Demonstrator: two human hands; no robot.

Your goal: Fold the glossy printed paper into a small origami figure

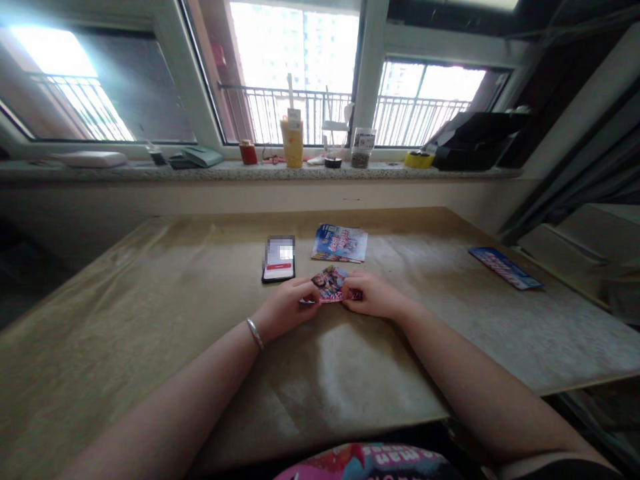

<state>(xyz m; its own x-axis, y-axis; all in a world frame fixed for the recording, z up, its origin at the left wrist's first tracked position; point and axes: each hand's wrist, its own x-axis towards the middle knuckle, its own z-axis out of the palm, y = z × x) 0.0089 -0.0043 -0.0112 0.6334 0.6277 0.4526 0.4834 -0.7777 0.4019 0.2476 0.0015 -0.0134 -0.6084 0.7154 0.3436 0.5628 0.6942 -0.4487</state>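
Note:
Between my two hands is a colourful printed leaflet, low over the table. My left hand, with a silver bangle at the wrist, pinches its left edge. On the opposite edge, my right hand has its fingers and thumb closed on the paper. Part of the leaflet is hidden under the fingers, and I cannot tell whether it is folded. Just beyond it lies a stack of blue printed leaflets. A phone with its screen lit lies beyond my left hand.
More blue leaflets lie near the right edge of the tan-covered table. Along the stone windowsill stand a yellow cup, a red container, clear cups, yellow tape and a black box.

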